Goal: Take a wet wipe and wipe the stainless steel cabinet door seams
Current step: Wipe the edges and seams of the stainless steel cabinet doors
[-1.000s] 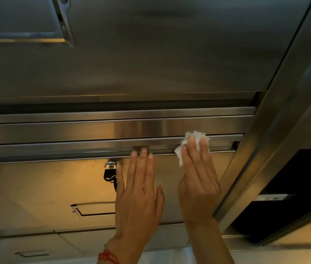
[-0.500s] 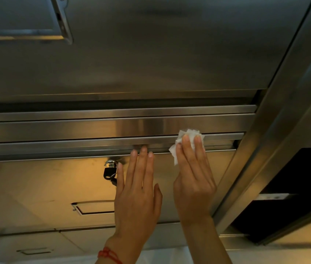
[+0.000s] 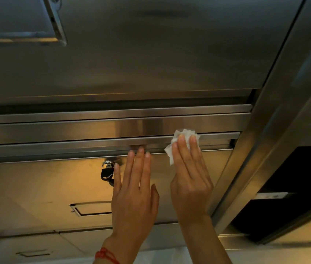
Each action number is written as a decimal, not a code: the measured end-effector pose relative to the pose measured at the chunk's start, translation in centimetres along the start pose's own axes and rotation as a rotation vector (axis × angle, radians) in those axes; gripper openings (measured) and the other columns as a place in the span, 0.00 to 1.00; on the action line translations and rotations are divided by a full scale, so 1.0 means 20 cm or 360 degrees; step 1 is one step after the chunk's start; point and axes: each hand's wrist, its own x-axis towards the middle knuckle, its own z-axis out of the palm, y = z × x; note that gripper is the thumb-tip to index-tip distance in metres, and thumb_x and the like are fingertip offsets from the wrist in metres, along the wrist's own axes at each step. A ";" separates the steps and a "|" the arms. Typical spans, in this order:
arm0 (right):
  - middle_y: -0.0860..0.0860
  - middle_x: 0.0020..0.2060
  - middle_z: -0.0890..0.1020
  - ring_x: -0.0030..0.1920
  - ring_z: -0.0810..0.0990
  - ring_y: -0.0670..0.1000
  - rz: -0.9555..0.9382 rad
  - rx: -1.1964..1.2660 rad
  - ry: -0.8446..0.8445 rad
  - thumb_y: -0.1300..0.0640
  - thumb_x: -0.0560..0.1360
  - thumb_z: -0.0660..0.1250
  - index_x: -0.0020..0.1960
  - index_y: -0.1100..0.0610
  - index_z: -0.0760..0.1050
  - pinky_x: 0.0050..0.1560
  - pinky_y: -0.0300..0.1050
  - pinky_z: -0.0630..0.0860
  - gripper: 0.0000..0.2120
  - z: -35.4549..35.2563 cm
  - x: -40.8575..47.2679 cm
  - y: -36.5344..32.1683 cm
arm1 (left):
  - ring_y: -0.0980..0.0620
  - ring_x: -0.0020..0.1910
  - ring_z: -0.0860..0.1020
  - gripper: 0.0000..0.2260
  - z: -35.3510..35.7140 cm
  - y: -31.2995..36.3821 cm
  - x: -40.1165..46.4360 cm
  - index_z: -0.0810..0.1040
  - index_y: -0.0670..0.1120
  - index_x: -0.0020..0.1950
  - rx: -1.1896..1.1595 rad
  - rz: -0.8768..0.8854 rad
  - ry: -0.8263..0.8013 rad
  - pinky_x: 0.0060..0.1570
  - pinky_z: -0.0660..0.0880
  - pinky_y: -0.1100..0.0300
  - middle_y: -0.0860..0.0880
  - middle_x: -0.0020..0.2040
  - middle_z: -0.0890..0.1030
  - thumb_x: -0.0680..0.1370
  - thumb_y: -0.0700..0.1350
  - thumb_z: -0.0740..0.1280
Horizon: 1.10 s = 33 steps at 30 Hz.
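Steel everywhere, brushed and warm under yellow light, and right in the middle of it the right hand (image 3: 189, 180) lies flat with straight fingers close together, pressing a crumpled white wipe (image 3: 184, 141) against the horizontal seam (image 3: 74, 147) that runs along the top edge of the lower door (image 3: 46, 187). The wipe bunches out above the fingertips and pokes out to the left of the index finger, sitting towards the right end of that seam, a little short of the upright post (image 3: 276, 111). Beside it, the left hand (image 3: 134, 199) is spread flat on the lower door, fingers straight and slightly apart, the three longest fingertips reaching up to the seam's lower lip, thumb angled out to the right and close to the right hand without touching it. A red string (image 3: 107, 254) circles the left wrist. Just left of that hand's little finger a small black padlock (image 3: 106, 173) hangs from a shiny hasp near the door's top edge. Below it, a recessed pull (image 3: 91, 208) is set into the door, partly covered by the left hand. Above the seam, stacked steel rails (image 3: 74, 126) run across, and over them the big upper door (image 3: 150, 54) fills the top of the view, with another recessed pull (image 3: 17, 20) at far upper left. To the right of the post, a dark opening (image 3: 293, 187) shows.
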 end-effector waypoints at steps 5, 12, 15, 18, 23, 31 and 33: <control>0.60 0.58 0.79 0.61 0.76 0.61 -0.0158 0.0027 -0.0045 0.65 0.76 0.63 0.57 0.66 0.78 0.61 0.55 0.74 0.11 0.01 0.01 -0.01 | 0.46 0.73 0.55 0.28 0.01 0.00 0.00 0.58 0.41 0.72 0.0020 0.0001 0.0002 0.70 0.49 0.46 0.43 0.73 0.59 0.73 0.46 0.56; 0.61 0.58 0.79 0.61 0.76 0.62 -0.0228 -0.0076 -0.0041 0.64 0.80 0.59 0.57 0.66 0.78 0.58 0.55 0.76 0.12 -0.01 0.01 0.06 | 0.45 0.73 0.56 0.28 0.00 0.00 0.00 0.59 0.41 0.72 0.0014 0.0001 0.0022 0.70 0.50 0.46 0.43 0.73 0.60 0.73 0.46 0.56; 0.61 0.57 0.79 0.60 0.76 0.62 -0.0252 -0.0076 -0.0037 0.63 0.82 0.56 0.57 0.66 0.78 0.57 0.55 0.77 0.13 -0.01 0.01 0.05 | 0.46 0.73 0.56 0.28 0.01 0.00 0.00 0.59 0.41 0.73 0.0024 0.0002 0.0009 0.70 0.50 0.46 0.43 0.73 0.60 0.73 0.46 0.56; 0.60 0.57 0.79 0.59 0.77 0.61 -0.0326 -0.0063 -0.0026 0.64 0.82 0.55 0.56 0.66 0.78 0.56 0.54 0.78 0.14 0.00 0.02 0.03 | 0.46 0.73 0.55 0.28 0.01 0.00 0.00 0.59 0.41 0.73 0.0029 -0.0005 0.0010 0.70 0.50 0.45 0.43 0.73 0.59 0.73 0.46 0.56; 0.60 0.57 0.79 0.60 0.77 0.60 -0.0428 -0.0077 -0.0054 0.64 0.81 0.58 0.56 0.65 0.79 0.56 0.54 0.78 0.12 -0.02 0.03 0.11 | 0.46 0.73 0.55 0.28 0.01 0.01 0.00 0.58 0.41 0.73 0.0023 -0.0011 0.0023 0.70 0.50 0.45 0.43 0.73 0.59 0.73 0.46 0.56; 0.60 0.57 0.79 0.60 0.76 0.62 -0.0341 -0.0069 0.0021 0.65 0.82 0.54 0.57 0.65 0.77 0.59 0.55 0.75 0.13 0.00 0.01 0.11 | 0.45 0.74 0.55 0.28 0.01 0.01 0.00 0.59 0.40 0.73 0.0027 -0.0016 0.0022 0.71 0.51 0.44 0.43 0.73 0.60 0.74 0.46 0.56; 0.59 0.57 0.79 0.60 0.76 0.61 -0.0401 -0.0085 0.0021 0.66 0.82 0.56 0.57 0.65 0.78 0.60 0.54 0.75 0.13 0.00 0.02 0.14 | 0.45 0.73 0.55 0.28 0.02 0.01 0.00 0.59 0.40 0.73 0.0035 -0.0014 0.0013 0.70 0.51 0.44 0.43 0.73 0.59 0.74 0.46 0.56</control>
